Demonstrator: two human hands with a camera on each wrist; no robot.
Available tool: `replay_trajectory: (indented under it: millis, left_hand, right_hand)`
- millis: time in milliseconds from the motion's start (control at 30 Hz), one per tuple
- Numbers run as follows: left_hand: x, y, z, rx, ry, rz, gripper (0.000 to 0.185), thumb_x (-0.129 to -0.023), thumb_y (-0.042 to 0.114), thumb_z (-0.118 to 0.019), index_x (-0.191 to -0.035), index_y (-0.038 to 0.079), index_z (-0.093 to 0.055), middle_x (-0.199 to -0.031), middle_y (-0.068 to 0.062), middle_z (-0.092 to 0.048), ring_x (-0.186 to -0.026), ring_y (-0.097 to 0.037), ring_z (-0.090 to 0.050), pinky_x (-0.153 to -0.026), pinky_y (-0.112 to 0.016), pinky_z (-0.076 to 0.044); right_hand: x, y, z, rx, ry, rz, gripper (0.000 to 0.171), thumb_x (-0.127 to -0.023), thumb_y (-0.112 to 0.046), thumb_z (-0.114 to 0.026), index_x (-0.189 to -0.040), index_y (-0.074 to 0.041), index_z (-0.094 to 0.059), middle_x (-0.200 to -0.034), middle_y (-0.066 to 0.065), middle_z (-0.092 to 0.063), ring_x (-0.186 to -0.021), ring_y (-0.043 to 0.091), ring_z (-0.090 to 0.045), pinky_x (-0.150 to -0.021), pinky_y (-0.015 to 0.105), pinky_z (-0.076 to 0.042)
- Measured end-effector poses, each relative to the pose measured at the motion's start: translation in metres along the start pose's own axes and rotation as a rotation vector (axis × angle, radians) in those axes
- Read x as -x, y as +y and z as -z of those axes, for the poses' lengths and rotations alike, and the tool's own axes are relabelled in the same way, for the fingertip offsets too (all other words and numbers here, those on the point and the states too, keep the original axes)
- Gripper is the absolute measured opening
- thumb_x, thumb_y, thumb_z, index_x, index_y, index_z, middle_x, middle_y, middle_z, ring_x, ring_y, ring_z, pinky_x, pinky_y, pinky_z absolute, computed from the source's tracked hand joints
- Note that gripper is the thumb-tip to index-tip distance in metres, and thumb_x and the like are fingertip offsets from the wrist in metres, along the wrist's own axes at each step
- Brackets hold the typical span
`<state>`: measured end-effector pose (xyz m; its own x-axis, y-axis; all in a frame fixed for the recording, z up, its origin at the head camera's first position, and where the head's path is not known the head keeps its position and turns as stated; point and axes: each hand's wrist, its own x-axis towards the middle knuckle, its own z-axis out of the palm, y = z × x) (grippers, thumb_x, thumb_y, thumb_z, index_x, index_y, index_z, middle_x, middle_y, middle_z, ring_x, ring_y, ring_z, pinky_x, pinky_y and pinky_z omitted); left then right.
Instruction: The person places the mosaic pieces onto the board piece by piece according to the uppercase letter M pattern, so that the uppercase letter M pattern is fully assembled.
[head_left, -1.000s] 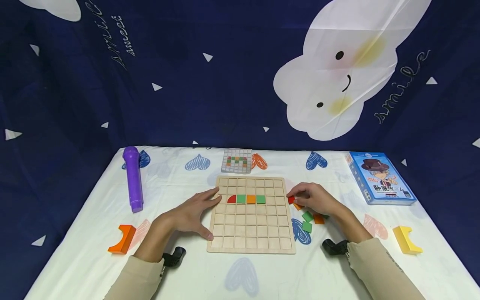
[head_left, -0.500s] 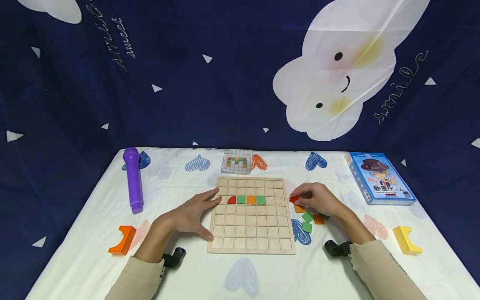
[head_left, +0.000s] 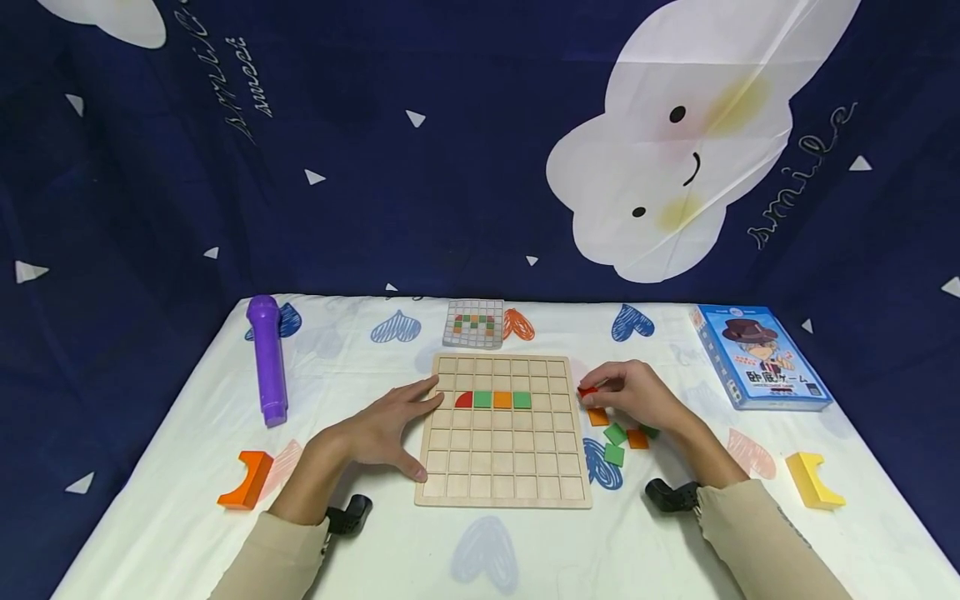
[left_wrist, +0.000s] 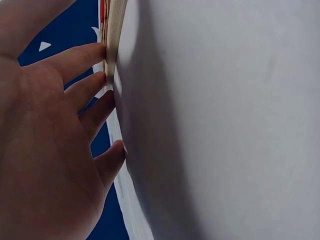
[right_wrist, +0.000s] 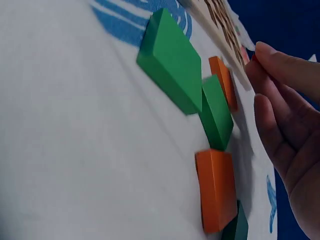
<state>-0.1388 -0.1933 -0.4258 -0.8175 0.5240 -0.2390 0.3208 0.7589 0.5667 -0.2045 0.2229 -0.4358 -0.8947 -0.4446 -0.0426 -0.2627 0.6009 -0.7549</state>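
White heart-print tablecloth (head_left: 187,500) under a navy cloud backdrop. At frame centre, wooden grid board (head_left: 501,454); left hand (head_left: 386,429) flat with fingers spread against its left edge. Just right of the board, right hand (head_left: 637,396) pinching a red tile (head_left: 587,391) above scattered green and orange tiles (head_left: 617,435).

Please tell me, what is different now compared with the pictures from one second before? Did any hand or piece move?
The right hand has lifted the red piece it pinches a little, up off the cloth beside the wooden board. The left hand stays flat on the board's left edge. The four pieces in the board's row and the loose green and orange pieces have not moved.
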Motion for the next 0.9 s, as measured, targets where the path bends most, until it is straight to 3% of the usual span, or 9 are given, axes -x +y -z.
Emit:
replay_trajectory:
  millis: [100,400,733,900]
  left_hand:
    - [0.0,-0.001,0.0,0.0,-0.001,-0.01,0.116,-0.064,0.044,-0.094,-0.157,0.005,-0.037,-0.173,-0.012,-0.017,-0.158,-0.041,-0.019,-0.125,-0.064,-0.023]
    - [0.0,-0.001,-0.001,-0.002,0.002,-0.001,0.116,-0.063,0.044,-0.094,-0.157,0.005,-0.038,-0.173,-0.011,-0.016,-0.158,-0.041,-0.019,-0.125,-0.064,-0.023]
    - [0.0,-0.002,-0.001,-0.003,0.002,-0.01,0.116,-0.064,0.043,-0.094,-0.157,0.005,-0.037,-0.173,-0.012,-0.016,-0.158,-0.041,-0.019,-0.126,-0.064,-0.022]
    - [-0.001,-0.002,-0.001,-0.002,0.001,-0.017,0.116,-0.063,0.045,-0.094,-0.157,0.005,-0.037,-0.173,-0.012,-0.016,-0.158,-0.041,-0.019,-0.126,-0.064,-0.022]
  right_hand:
    - [-0.002,-0.001,-0.003,-0.015,0.0,0.02,0.02,-0.086,-0.017,-0.081,-0.105,-0.011,-0.08,-0.11,0.009,-0.078,-0.088,0.003,-0.07,-0.078,0.014,-0.057]
    - [-0.008,-0.009,-0.013,-0.018,-0.002,0.03,0.02,-0.088,-0.012,-0.079,-0.108,-0.01,-0.08,-0.117,0.01,-0.076,-0.1,0.014,-0.073,-0.081,0.014,-0.059]
    - [-0.017,-0.02,-0.03,-0.021,0.004,0.059,0.018,-0.085,-0.015,-0.082,-0.104,-0.015,-0.082,-0.111,0.006,-0.078,-0.104,0.019,-0.072,-0.084,0.016,-0.058]
    - [-0.02,-0.025,-0.037,0.004,0.003,0.047,0.016,-0.085,-0.017,-0.082,-0.099,-0.021,-0.082,-0.107,-0.002,-0.078,-0.105,0.014,-0.069,-0.086,0.019,-0.056]
